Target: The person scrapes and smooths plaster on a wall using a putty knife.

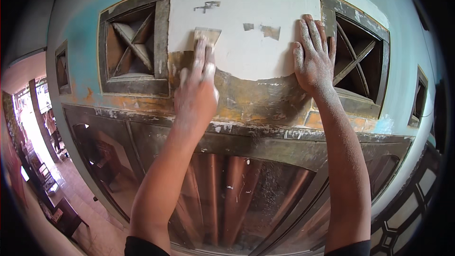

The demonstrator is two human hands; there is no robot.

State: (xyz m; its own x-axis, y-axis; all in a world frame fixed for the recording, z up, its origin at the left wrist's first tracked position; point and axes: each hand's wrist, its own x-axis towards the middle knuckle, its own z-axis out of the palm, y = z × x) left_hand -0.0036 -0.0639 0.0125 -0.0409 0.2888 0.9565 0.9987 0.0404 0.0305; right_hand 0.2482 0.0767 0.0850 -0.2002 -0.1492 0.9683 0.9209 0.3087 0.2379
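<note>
With its fingers closed round a putty knife (208, 34), my left hand (198, 92) presses the wide metal blade against the wall. White powder coats its fingers and knuckles. My right hand (315, 61) lies flat on the wall beside the right vent frame, fingers stretched upward, dusty to the forearm. Between the hands, the wall's upper part is white plaster (256, 54) with several grey bare patches. Below its ragged lower edge runs a brown, scraped band (251, 96).
Wooden vents with crossed slats flank the white area, one left (135, 42) and one right (358, 57). Beneath runs a paint-flecked wooden lintel (256, 135) over a glazed window (232, 199) with brown curtains. A bright doorway (35, 109) and furniture (66, 218) stand at far left.
</note>
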